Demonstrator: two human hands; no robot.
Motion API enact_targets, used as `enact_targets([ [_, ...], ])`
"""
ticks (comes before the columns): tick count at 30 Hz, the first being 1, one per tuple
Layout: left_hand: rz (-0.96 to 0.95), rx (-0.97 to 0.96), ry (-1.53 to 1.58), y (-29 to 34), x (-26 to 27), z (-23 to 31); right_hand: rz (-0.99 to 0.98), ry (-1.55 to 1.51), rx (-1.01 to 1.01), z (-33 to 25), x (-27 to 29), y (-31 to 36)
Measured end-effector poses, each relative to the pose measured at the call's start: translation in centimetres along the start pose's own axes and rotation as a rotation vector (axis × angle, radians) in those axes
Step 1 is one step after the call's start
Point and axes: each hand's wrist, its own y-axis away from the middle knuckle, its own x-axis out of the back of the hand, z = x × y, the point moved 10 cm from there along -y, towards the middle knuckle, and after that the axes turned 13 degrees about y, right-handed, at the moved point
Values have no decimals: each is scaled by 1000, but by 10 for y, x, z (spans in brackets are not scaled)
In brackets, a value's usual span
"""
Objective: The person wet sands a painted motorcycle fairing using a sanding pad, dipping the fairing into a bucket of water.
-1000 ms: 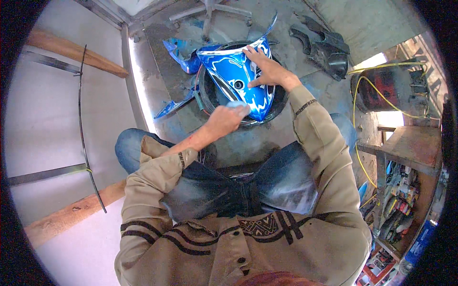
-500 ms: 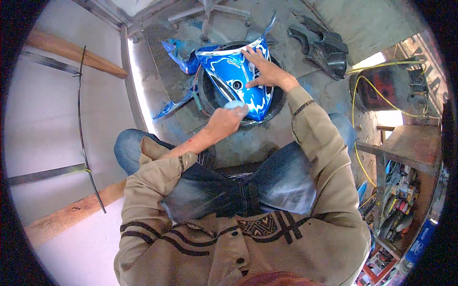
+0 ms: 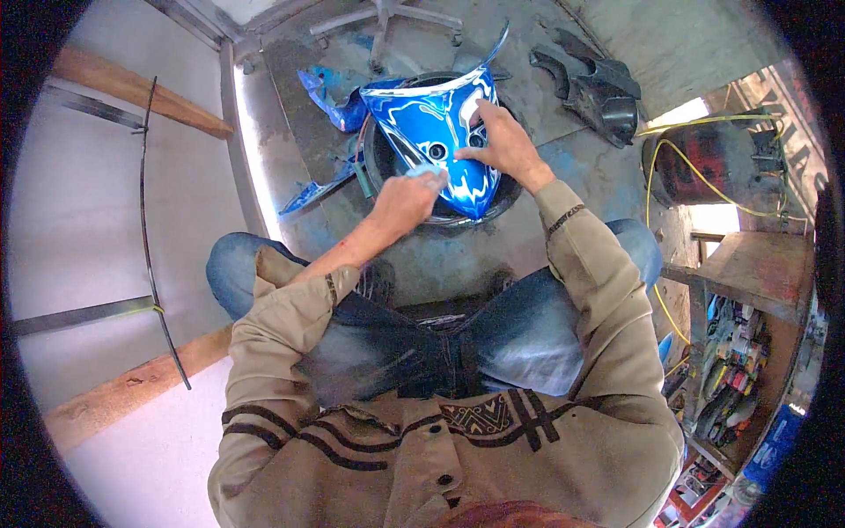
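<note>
A glossy blue vehicle body panel (image 3: 409,114) with white swirls and round holes lies across a black round tub (image 3: 377,167), its pointed end toward me. My left hand (image 3: 407,202) is closed around a light-blue pad or cloth (image 3: 428,172), pressed near the panel's lower left edge. I cannot tell which of the two it is. My right hand (image 3: 510,151) rests on the panel's right side, thumb and fingers apart around a second hole, some fingertips hidden from sight.
Blue panel pieces (image 3: 339,106) lie left of the tub, and black plastic parts (image 3: 598,88) lie at the far right. A wheeled stand base (image 3: 385,22) is beyond. On the right are a dark tank (image 3: 717,163), a yellow hose (image 3: 653,207) and a cluttered wooden shelf (image 3: 761,268).
My left hand has moved slightly up and left with the light-blue pad or cloth. My right hand has drawn back to the right and down, uncovering the second hole.
</note>
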Motion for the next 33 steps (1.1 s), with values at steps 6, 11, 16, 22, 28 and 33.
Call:
enact_targets([
  [6, -125, 71, -21, 8, -16, 13, 70, 145, 100, -3, -2, 14],
  [11, -58, -12, -24, 4, -5, 8, -8, 175, 92, -7, 0, 10],
  [16, -73, -7, -59, 17, -19, 17, -90, 205, 78, -6, -4, 3],
  [22, -28, 79, -134, -1, 2, -5, -130, 132, 41, 1, -8, 3],
  [28, -80, -44, -37, 18, -23, 15, -86, 165, 76, -4, -6, 3],
  [33, -95, 67, -62, 14, -19, 0, -91, 208, 73, -2, -6, 3],
])
